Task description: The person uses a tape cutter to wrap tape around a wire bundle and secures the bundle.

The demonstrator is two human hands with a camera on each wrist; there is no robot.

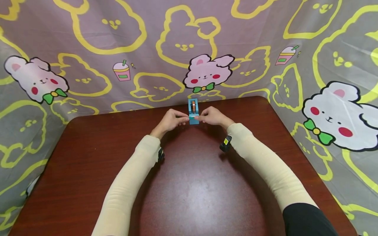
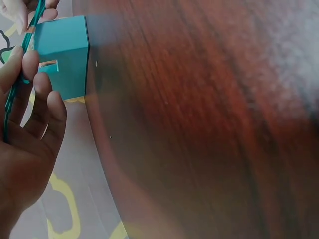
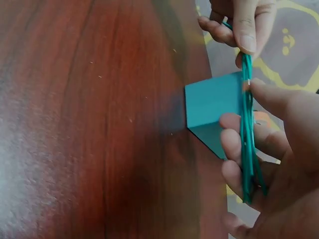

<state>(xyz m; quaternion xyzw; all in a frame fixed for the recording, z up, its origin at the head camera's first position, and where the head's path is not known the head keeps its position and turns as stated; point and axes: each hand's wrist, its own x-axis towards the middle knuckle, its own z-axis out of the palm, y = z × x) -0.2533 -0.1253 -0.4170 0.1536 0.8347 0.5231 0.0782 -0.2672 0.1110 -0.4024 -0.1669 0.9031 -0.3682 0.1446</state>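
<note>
At the table's far edge stands a teal tape dispenser (image 1: 194,121) with a brownish roll (image 1: 193,107) in it. Just over its near end, both hands hold a slim bundle of green cord-like strands (image 3: 246,139). My left hand (image 1: 172,120) pinches one end between thumb and fingers. The other end lies in my right hand (image 1: 213,116), thumb and fingertips gripping it. A small brownish band shows on the bundle between the hands; whether it is tape cannot be told. In the left wrist view the dispenser (image 2: 67,37) sits right behind the strands, its toothed edge partly hidden.
The dark red-brown wooden table (image 1: 189,183) has rounded far corners. A patterned cloth (image 1: 153,39) with yellow outlines and rabbit faces hangs along the back and sides. A small black camera (image 1: 226,143) is on the right wrist.
</note>
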